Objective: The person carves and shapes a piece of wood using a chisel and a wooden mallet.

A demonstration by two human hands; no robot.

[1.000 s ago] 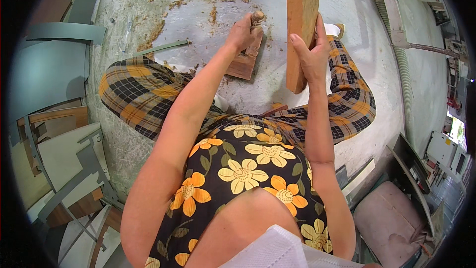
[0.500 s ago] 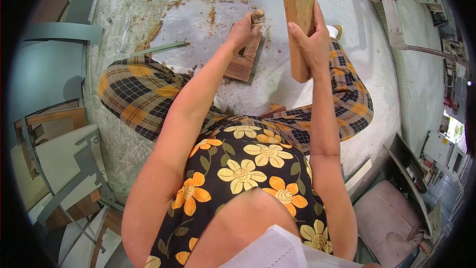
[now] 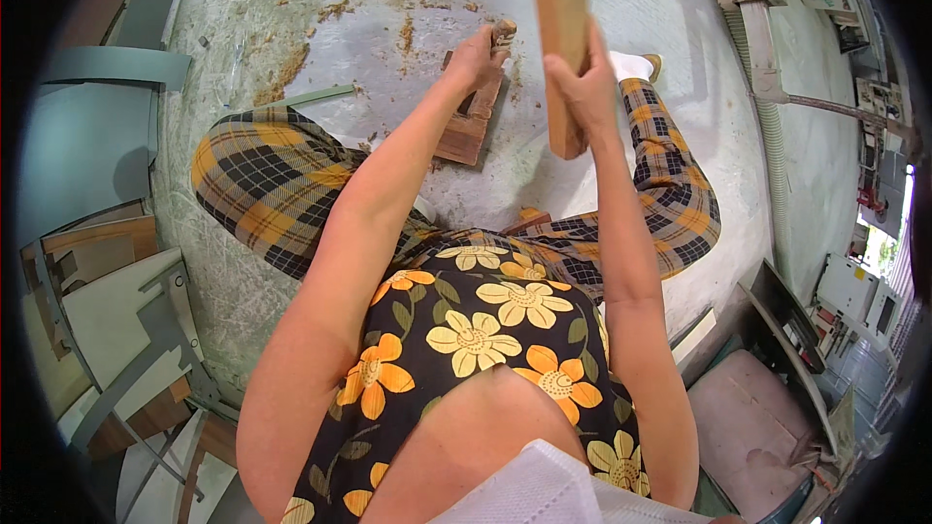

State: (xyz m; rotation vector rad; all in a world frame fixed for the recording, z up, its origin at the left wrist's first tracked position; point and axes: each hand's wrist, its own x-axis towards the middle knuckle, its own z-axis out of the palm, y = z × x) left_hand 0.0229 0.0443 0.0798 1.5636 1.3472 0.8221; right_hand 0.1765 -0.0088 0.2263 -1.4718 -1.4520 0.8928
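My left hand (image 3: 473, 60) is closed on the handle of a wooden hand plane (image 3: 464, 139), which rests on the floor between my legs. The handle's rough end sticks out past my fingers; the plane's middle is partly under my hand. Over to the right, my right hand (image 3: 585, 87) grips a long wooden block (image 3: 560, 19), thumb on its upper face and fingers around the right side. The block is raised above the floor, its near end toward me, and its far end runs out of the picture at the top.
Wood shavings (image 3: 283, 75) lie scattered over the pale floor. A thin green strip (image 3: 325, 95) lies by my left knee. Grey panels (image 3: 85, 150) and board offcuts (image 3: 121, 325) stand along the left. At the right run a ribbed hose (image 3: 779, 175) and a metal bar (image 3: 825, 105).
The wooden block in my right hand has moved a little to the left. My left hand stays on the plane. My right leg has shifted slightly, showing more of the foot.
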